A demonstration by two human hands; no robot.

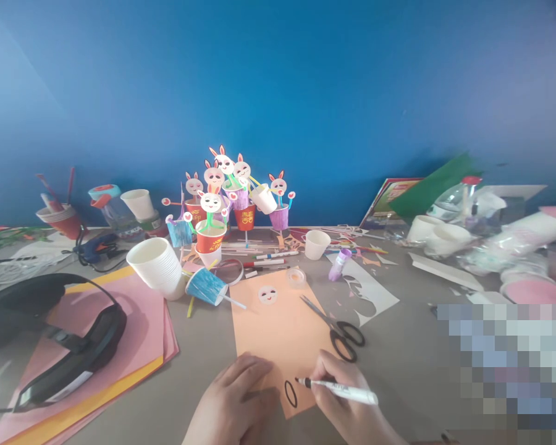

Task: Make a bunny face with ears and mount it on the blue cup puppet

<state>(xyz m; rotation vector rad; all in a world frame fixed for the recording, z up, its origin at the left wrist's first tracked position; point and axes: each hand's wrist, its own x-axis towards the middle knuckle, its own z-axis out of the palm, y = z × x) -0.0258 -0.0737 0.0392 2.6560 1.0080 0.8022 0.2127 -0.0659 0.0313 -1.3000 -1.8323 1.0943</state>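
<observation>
head view: right hand (339, 413) clasps marker (354, 394); left hand (236, 394), unclenched, rests on orange paper (280, 330).

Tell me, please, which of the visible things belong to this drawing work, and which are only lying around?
Belong to the work:
- marker, in the right hand
- orange paper, under the left hand
- probably the scissors, lying partly on the paper

Seem only lying around:
- black headset, on pink sheets
- stacked white cups
- clear bottle with red cap
</observation>
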